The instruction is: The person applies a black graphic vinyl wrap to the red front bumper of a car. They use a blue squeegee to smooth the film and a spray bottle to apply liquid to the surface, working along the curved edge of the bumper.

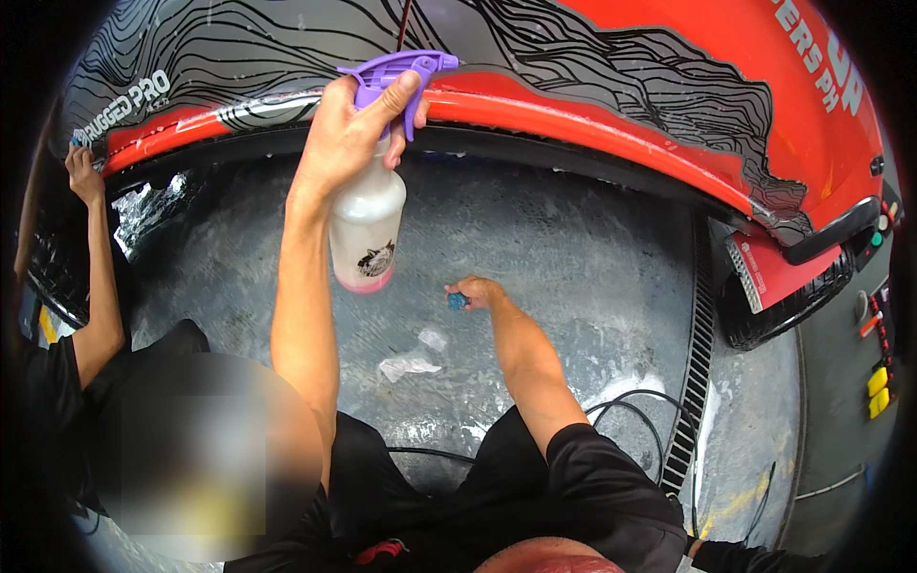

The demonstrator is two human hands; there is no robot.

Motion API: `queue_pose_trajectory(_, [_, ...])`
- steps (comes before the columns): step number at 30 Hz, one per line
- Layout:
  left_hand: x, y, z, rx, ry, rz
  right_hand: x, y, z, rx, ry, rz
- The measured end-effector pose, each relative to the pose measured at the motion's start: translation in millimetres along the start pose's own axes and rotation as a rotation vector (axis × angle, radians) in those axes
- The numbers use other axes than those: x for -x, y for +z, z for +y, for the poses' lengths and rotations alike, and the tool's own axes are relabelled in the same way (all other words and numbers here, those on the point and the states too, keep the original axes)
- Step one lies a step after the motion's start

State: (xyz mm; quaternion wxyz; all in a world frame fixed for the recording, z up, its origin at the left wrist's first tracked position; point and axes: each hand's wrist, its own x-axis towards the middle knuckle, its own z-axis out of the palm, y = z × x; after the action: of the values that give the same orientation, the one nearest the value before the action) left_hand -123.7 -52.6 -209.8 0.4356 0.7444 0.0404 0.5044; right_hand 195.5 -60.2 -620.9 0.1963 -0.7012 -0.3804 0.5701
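Two hands full: spray btl [366,224] in my L hand [355,134], blue lump [458,302] in my R hand [480,289].
L grips high, in front of red sill [583,117], prob. so purple trigger [411,116] is in reach; R, closed round lump, hangs over floor [592,239], prob. away from spray.

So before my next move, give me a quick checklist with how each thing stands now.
1. Spray bottle gripped in left hand: ok.
2. Enough pink liquid inside: probably not ok; only a shallow layer shows at the bottom.
3. Nozzle facing away from the co-worker's hand: ok, it points right.
4. Trigger released: cannot tell.
5. Blue piece held in right hand: ok.
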Motion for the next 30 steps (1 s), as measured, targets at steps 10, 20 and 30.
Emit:
queue_pose_trajectory(10, [24,-69,-5,-0.139,0.068,0.23,-2,0,3,-0.282,0.023,0.003])
queue_pose_trajectory(20, [205,-142,-131,-0.441,-0.28,0.537,-31,2,19,-0.814,0.102,0.1])
queue_pose_trajectory(30, [387,-207,-267,-0.819,-0.488,1.07,-39,-10,-10,-0.476,0.019,0.399])
